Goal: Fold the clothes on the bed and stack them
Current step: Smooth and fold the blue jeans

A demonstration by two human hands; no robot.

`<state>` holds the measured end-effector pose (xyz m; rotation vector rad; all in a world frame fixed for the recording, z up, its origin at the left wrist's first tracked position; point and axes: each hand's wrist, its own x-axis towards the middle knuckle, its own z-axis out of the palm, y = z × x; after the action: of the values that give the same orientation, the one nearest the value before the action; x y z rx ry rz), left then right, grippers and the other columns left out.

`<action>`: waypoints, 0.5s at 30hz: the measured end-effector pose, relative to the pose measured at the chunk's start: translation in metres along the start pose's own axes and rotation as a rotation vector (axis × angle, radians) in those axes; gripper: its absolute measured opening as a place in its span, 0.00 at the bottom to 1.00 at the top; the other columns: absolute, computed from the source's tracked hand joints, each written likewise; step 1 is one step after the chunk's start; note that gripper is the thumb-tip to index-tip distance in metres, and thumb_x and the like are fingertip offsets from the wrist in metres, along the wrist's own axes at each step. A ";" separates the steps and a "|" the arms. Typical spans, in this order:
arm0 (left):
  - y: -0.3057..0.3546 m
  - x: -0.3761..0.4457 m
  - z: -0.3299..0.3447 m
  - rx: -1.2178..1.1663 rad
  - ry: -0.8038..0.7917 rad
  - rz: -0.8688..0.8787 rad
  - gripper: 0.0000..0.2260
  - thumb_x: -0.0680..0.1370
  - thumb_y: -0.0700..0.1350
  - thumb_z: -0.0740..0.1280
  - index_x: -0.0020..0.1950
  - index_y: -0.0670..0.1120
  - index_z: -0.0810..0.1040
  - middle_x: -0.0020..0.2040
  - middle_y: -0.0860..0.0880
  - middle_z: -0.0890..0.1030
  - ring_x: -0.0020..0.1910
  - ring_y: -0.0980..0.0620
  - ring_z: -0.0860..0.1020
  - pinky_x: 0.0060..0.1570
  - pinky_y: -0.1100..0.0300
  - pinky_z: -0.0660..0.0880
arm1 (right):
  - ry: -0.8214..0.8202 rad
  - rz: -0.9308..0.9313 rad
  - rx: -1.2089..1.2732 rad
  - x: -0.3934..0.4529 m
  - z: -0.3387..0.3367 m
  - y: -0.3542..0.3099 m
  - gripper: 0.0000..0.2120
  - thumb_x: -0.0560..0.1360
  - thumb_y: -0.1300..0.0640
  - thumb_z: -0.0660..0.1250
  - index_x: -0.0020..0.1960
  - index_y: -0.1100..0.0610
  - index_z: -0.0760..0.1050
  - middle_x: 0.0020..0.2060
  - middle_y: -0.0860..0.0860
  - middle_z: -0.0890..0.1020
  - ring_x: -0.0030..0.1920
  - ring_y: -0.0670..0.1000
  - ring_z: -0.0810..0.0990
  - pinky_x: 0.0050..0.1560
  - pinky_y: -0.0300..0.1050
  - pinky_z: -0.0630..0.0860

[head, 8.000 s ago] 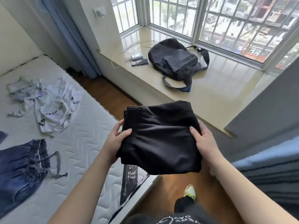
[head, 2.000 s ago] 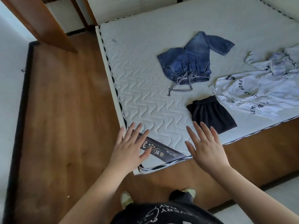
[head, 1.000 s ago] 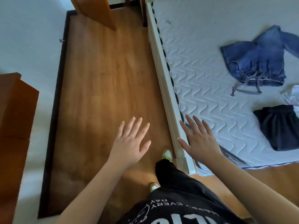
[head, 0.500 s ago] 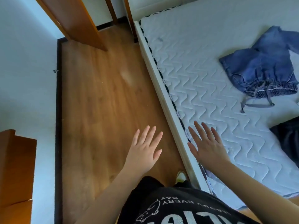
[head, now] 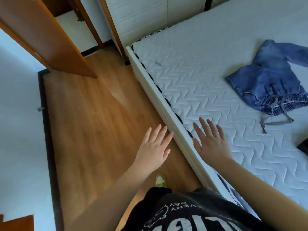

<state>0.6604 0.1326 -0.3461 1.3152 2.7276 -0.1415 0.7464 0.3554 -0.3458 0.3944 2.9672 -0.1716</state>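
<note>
**A:** What does the head view show?

**B:** Two bare hands reach forward with fingers straight and spread, each grip loose and holding nothing. The left hand [head: 155,147] hangs over the brown wooden floor [head: 93,124] at lower centre. The right hand [head: 210,142] is just right of it, over the near edge of the white quilted mattress [head: 191,84] that fills the right of the frame; whether it touches the mattress I cannot tell.

**A:** Where are the clothes?

**B:** A crumpled blue denim garment with an elastic waistband and grey drawstring [head: 270,82] lies unfolded at the upper right, well apart from both hands. A dark piece of cloth [head: 304,145] peeks in at the right edge, too cropped to identify.

**A:** What step is this?

**B:** I judge it a gap between garments, with the person beside the bed and nothing in hand. The next move likely means turning right, reaching across the mattress, and taking the denim garment by its waistband to spread it flat for folding.
</note>
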 end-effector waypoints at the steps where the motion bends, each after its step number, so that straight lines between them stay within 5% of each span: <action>1: -0.010 0.012 -0.006 0.012 0.017 0.029 0.26 0.83 0.56 0.52 0.80 0.51 0.55 0.80 0.46 0.56 0.79 0.45 0.50 0.76 0.42 0.46 | 0.006 0.031 0.012 0.006 -0.002 -0.003 0.28 0.82 0.42 0.46 0.79 0.49 0.52 0.79 0.50 0.49 0.79 0.54 0.47 0.77 0.54 0.42; 8: -0.037 0.111 -0.027 0.020 0.035 0.214 0.26 0.83 0.55 0.52 0.80 0.52 0.53 0.80 0.47 0.53 0.79 0.45 0.46 0.76 0.43 0.43 | 0.117 0.292 0.141 0.031 -0.018 0.031 0.27 0.80 0.48 0.58 0.77 0.53 0.61 0.78 0.53 0.58 0.77 0.57 0.57 0.76 0.58 0.54; 15: 0.013 0.253 -0.047 0.051 0.049 0.482 0.27 0.82 0.53 0.54 0.80 0.52 0.52 0.81 0.48 0.50 0.79 0.47 0.44 0.76 0.44 0.40 | 0.171 0.564 0.151 0.050 -0.011 0.118 0.27 0.79 0.49 0.61 0.76 0.54 0.63 0.77 0.55 0.61 0.76 0.59 0.60 0.74 0.60 0.58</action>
<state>0.5112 0.3425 -0.3349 1.9632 2.3668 -0.1367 0.7283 0.4824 -0.3536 1.2937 2.8657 -0.3066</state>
